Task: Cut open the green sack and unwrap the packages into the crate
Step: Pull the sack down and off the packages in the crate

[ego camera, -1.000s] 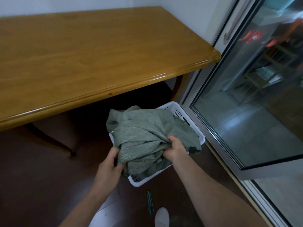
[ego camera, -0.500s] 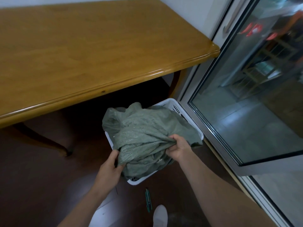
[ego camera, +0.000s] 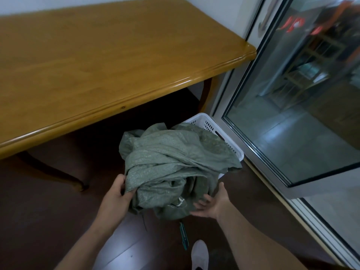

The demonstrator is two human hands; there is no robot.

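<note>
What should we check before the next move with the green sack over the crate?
1. Left hand grips green sack: ok.
2. Right hand gripping the sack: not ok, fingers open against its lower edge.
3. Sack over white crate: ok.
4. Sack cut open: cannot tell.
5. Packages in crate: cannot tell, sack covers the inside.
6. Green cutter lying free on floor: ok.

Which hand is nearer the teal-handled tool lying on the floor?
Right. The right hand lies open against the lower right of the green sack, just up and right of the teal-handled tool in view. The left hand holds the sack's left side, farther off.
</note>
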